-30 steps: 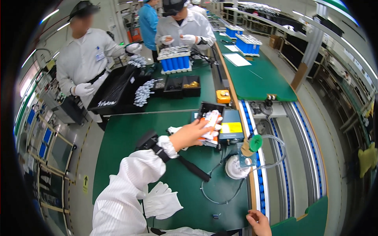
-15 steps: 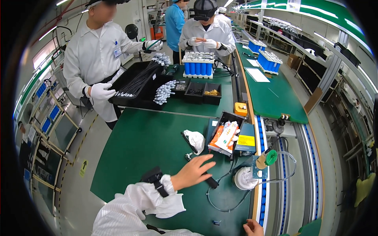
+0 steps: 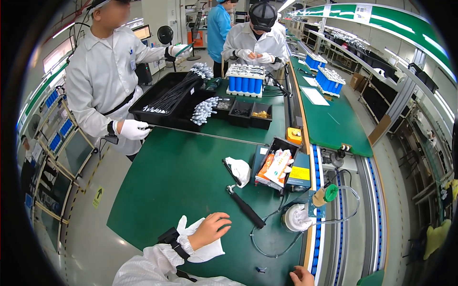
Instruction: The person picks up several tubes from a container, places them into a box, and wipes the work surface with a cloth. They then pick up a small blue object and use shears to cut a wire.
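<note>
My left hand (image 3: 210,231) hovers over the green table (image 3: 162,176), bare, its fingers apart and lightly bent, with nothing in them. Below it and the wrist lies a white cloth glove (image 3: 210,251). My right hand (image 3: 302,276) rests by the table's near right edge, cut off by the picture's rim; its visible fingers are apart and hold nothing. A small dark part (image 3: 261,270) lies left of it. Farther off is a black-handled tool with a silver head (image 3: 246,206), beside a crumpled white cloth item with a black strap (image 3: 238,171).
A black bin with orange packets (image 3: 276,164), a round white container (image 3: 296,217) and a looping clear tube stand right. Beyond are a black tray of cables (image 3: 157,97) and a blue battery pack (image 3: 245,80). Two co-workers in white coats stand across; a roller conveyor (image 3: 315,229) runs alongside.
My left hand has drawn back toward me and left, away from the black-handled tool, now over the glove. My right hand is almost still. The left co-worker's gloved hand has shifted toward the tray's near corner.
</note>
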Action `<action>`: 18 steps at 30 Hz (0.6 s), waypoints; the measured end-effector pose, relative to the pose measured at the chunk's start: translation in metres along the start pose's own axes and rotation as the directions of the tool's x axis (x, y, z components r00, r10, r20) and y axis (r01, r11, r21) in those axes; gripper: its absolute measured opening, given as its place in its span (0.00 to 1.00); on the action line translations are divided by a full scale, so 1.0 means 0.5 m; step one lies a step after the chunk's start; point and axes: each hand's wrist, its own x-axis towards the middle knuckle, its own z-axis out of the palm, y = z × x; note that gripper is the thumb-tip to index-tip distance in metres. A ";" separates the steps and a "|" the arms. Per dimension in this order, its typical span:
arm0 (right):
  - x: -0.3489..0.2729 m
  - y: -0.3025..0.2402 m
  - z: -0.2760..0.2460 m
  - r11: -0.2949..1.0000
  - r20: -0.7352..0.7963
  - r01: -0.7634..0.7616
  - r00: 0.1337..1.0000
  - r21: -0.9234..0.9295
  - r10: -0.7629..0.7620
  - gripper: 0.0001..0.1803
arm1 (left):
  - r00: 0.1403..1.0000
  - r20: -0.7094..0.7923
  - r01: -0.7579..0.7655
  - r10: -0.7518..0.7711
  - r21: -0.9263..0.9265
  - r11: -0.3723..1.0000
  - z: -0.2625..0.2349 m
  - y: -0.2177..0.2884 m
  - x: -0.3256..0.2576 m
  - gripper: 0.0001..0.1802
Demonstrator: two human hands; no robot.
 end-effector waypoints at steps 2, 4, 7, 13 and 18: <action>-0.005 0.001 -0.001 1.000 -0.007 0.007 1.000 -0.010 -0.007 0.18 | 1.000 0.001 0.001 -0.001 -0.013 1.000 -0.001 0.000 -0.004 0.08; -0.005 -0.001 0.000 1.000 -0.008 0.017 1.000 -0.015 -0.017 0.18 | 1.000 -0.006 -0.007 0.007 -0.018 1.000 0.000 -0.003 -0.002 0.08; -0.005 0.004 0.002 0.997 -0.037 0.066 0.997 -0.048 -0.068 0.18 | 1.000 -0.013 -0.005 0.005 -0.016 1.000 0.001 -0.002 0.000 0.07; -0.004 0.020 0.005 0.997 -0.059 0.065 0.996 -0.027 -0.067 0.18 | 1.000 0.008 0.027 -0.026 -0.050 0.998 0.006 -0.004 -0.005 0.07; 0.000 0.010 0.004 0.998 -0.057 0.056 0.997 -0.011 -0.057 0.18 | 0.999 -0.011 0.040 -0.041 -0.049 0.998 0.007 -0.012 -0.016 0.07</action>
